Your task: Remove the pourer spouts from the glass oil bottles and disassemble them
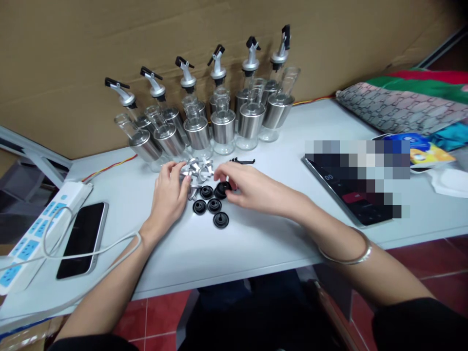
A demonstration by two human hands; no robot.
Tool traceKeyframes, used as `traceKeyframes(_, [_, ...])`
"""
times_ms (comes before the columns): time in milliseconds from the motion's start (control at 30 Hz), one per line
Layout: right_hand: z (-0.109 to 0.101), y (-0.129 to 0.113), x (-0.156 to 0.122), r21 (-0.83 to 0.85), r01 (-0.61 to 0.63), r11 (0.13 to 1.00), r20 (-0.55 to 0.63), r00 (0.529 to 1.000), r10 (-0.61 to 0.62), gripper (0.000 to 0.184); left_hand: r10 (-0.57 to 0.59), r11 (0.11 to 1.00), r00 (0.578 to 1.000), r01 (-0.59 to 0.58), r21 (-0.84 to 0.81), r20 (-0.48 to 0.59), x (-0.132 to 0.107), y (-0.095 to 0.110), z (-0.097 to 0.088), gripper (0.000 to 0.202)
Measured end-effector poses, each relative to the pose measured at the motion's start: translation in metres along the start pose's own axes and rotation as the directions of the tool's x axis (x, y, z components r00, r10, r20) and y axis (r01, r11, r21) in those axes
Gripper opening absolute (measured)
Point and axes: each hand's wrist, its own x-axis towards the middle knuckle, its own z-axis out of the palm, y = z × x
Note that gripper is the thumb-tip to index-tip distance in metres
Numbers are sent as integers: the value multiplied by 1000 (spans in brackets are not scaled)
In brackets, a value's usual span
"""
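Observation:
My left hand [170,192] rests on the table beside a small pile of silver pourer spouts [200,170]. Its thumb and fingers are apart, with the fingertips against the pile's left edge. Bent over a round black stopper [222,190], my right hand [250,187] has its thumb and fingers closed at the rim. Several more ringed black stoppers [214,205] lie flat between the hands and toward me. Just behind my right hand are thin black levers [244,161], partly covered by its fingers.
Behind the parts stand glass bottles with steel sleeves [224,124]; the back row carries silver pourers with black levers [218,63]. A power strip [40,229], a phone [83,239] and a white cable [109,247] lie left. A tablet-like device [351,195], partly blurred, lies right, near a patterned cloth [398,105].

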Motion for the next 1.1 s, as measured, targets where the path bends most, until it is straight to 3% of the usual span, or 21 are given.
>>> traceKeyframes(67, [-7, -1, -3, -38, -27, 999, 185, 982, 34, 27, 13, 999, 1000, -12, -30, 22, 0, -1, 1, 46])
traceKeyframes(167, [-19, -5, -7, -50, -64, 997, 285, 955, 75, 28, 14, 999, 998, -12, -48, 58, 0, -2, 3, 48])
traceKeyframes(333, [-28, -6, -10, -75, -55, 996, 308, 948, 76, 26, 6, 998, 997, -2, -63, 72, -1, -2, 6, 47])
traceKeyframes(500, [-18, -5, -9, -48, -1, 999, 368, 930, 19, 21, 20, 999, 997, -16, -46, 69, -1, -3, 8, 48])
traceKeyframes(700, [-16, -11, -6, -8, 59, 998, 88, 994, -58, 23, 29, 999, 997, -26, -45, 66, -1, -3, 9, 50])
traceKeyframes(767, [-21, -10, -7, -25, 52, 998, 66, 997, -51, 22, 26, 999, 997, -23, -42, 69, -1, -3, 9, 51])
traceKeyframes(833, [-24, -8, -8, -50, 32, 998, 157, 987, -24, 20, 23, 999, 997, -20, -40, 70, 0, -3, 9, 50])
traceKeyframes(967, [-21, -1, -10, -79, 6, 997, 407, 913, 26, 17, 25, 999, 997, -22, -40, 71, 0, -4, 9, 50])
traceKeyframes(1100, [-18, -2, -10, -91, -26, 995, 401, 914, 61, 23, 28, 999, 997, -25, -42, 68, 0, -4, 9, 51])
